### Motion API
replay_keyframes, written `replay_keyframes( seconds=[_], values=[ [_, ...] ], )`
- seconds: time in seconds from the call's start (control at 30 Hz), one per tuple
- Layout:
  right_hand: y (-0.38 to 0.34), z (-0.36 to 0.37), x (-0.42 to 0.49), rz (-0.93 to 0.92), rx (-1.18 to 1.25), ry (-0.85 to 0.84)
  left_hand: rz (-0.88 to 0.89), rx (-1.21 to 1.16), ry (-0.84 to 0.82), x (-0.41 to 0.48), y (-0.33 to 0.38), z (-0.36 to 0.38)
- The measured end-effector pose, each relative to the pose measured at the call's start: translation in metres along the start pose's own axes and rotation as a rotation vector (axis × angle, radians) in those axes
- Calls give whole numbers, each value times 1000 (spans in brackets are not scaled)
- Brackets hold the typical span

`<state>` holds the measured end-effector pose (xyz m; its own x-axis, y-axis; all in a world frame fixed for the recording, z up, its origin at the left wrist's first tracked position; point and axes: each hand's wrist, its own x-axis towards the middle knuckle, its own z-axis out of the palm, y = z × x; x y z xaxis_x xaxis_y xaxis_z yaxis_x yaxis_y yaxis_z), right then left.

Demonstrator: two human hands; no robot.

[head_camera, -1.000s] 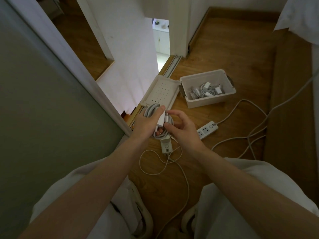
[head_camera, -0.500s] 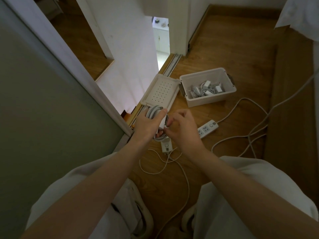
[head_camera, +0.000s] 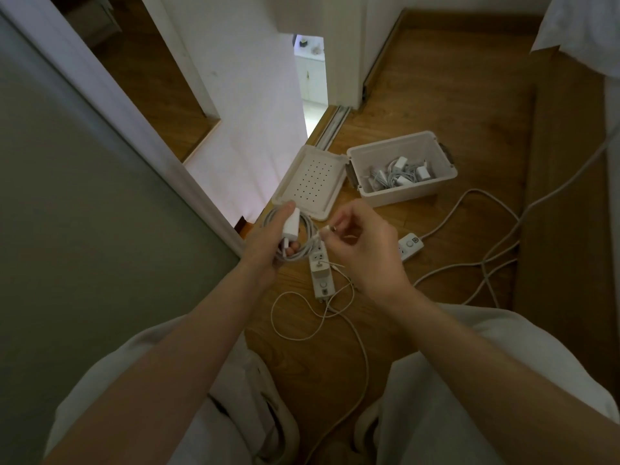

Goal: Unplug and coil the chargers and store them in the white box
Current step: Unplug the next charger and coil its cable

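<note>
My left hand (head_camera: 266,250) grips a white charger plug (head_camera: 291,223) together with its coiled white cable (head_camera: 303,245). My right hand (head_camera: 364,248) pinches the cable's free connector end (head_camera: 327,229) just right of the coil. On the floor under my hands lies a white power strip (head_camera: 320,273) with another charger plugged in and a loose thin cable (head_camera: 295,318). The open white box (head_camera: 402,193) stands farther right and holds several coiled chargers (head_camera: 399,174). Its perforated lid (head_camera: 312,181) lies open to the left.
A second power strip (head_camera: 411,245) lies right of my right hand, with tangled white cords (head_camera: 493,260) running off to the right. A sliding door frame (head_camera: 117,105) stands at left, a wooden bed side (head_camera: 563,203) at right. My knees fill the bottom.
My right hand has let go of the plug and drawn back right, now pinching the cable's connector end. The coil in my left hand stays in place.
</note>
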<state>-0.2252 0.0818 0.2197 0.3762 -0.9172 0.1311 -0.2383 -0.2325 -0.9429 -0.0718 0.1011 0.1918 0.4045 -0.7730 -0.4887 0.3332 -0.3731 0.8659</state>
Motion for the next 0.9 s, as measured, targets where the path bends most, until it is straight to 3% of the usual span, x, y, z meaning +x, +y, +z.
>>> replay_keyframes(
  seconds=[0.07, 0.17, 0.23, 0.3, 0.4, 0.53, 0.63, 0.77, 0.9],
  values=[
    [-3, -5, 6, 177, 173, 58, 25, -101, -27, -2, 6, 2],
    [0, -12, 14, 625, 699, 103, 134, -148, 22, -11, 17, 11],
    [8, -13, 15, 845, 959, 89, 221, -49, 91, -19, 22, 18],
    [16, -8, 12, 954, 1050, 74, 339, 170, 98, -29, 23, 24],
    [25, 1, 6, 952, 960, 62, 499, 420, -35, -46, 24, 28],
    [29, 1, -4, 857, 898, -56, 572, 546, -243, -53, 23, 26],
    [26, -1, -7, 758, 846, -140, 480, 528, -199, -47, 19, 21],
    [22, 3, 2, 578, 576, -184, 347, 373, -72, -40, 9, 21],
    [9, 0, 16, 535, 559, -271, 389, 270, 21, -31, 13, 29]
  ],
)
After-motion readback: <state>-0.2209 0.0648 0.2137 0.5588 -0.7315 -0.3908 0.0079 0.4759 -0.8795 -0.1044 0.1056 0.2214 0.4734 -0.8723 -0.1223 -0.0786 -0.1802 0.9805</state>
